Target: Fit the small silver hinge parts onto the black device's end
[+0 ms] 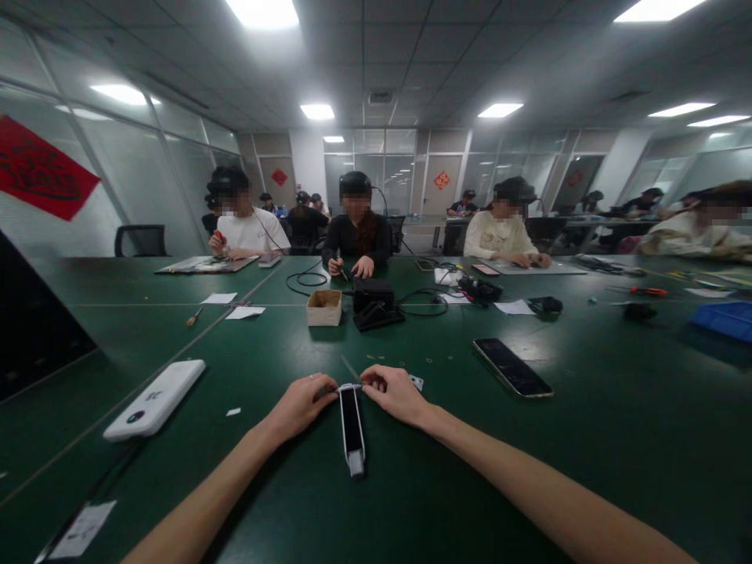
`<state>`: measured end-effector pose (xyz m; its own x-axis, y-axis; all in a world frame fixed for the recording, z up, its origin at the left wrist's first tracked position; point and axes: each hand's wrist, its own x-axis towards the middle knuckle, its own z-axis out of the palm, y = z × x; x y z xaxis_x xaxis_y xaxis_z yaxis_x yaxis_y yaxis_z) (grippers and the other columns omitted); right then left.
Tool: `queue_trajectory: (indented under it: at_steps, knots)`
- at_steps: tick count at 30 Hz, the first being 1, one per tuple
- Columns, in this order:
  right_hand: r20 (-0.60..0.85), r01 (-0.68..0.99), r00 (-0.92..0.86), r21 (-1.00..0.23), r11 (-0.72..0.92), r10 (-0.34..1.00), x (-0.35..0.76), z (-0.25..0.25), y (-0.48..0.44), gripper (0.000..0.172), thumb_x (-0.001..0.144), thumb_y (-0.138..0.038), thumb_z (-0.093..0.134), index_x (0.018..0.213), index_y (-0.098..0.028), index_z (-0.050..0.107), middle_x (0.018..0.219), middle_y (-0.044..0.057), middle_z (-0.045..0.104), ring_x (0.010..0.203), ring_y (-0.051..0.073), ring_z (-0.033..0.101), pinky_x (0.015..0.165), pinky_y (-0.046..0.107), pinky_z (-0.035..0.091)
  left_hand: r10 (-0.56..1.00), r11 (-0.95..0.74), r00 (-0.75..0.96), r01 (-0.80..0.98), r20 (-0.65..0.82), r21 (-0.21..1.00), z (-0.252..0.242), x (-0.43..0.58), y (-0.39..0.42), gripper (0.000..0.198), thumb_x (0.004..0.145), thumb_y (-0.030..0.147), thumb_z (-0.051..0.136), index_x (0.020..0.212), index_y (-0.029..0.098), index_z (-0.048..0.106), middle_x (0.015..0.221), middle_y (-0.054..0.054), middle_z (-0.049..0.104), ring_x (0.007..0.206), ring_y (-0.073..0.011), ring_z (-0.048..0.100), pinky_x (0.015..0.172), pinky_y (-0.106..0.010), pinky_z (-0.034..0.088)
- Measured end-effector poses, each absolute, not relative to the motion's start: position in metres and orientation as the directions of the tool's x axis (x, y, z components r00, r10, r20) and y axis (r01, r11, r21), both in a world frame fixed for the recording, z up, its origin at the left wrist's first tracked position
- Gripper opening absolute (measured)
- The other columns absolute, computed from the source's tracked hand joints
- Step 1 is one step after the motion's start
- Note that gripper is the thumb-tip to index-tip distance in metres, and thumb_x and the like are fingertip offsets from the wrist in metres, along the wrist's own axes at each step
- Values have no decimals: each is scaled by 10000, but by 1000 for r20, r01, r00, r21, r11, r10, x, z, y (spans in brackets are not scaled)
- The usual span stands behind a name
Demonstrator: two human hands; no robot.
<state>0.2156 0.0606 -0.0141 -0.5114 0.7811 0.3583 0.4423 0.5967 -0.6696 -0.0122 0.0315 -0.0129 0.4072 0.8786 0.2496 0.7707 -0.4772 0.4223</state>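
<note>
A long narrow device [352,423] with a white frame, a black middle and a light grey near end lies on the green table in front of me. My left hand [305,401] is closed, thumb and fingers pinched at the device's far left corner. Opposite it, my right hand [395,394] is closed too, its fingertips pressed together at the far right corner; what they pinch is too small to make out. A thin greyish strip [351,367] sticks out beyond the fingers. Partly behind my right hand lies a small silvery piece [417,382].
A white power bank [156,399] with a cable lies left, a phone [512,366] right. Ahead stand a small cardboard box [324,309] and a black stand [376,304]. Paper slips, cables and a blue tray [725,319] lie around. Several people sit across the table [282,501].
</note>
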Motion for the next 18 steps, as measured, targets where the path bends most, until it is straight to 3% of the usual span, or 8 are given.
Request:
queue_trajectory:
  at_steps: [6,18]
  knots:
    - [335,462,-539,-650,604,773,218,-8,59,169,856,-209,549,952,-171,682,888,27,683,762,131,594,701,247,453,883,-470,410,762,230,445,-10,-12,32,149,872,279,505,916,192,618,851,-15,636,731,-156,576,667,-252,433]
    - [313,436,-540,-690,578,781,219,-7,59,112,823,-194,599,904,-162,668,811,11,669,694,119,582,625,226,436,884,-465,416,743,212,481,-10,-15,34,147,853,273,513,899,195,630,865,-18,648,770,-163,584,696,-258,445]
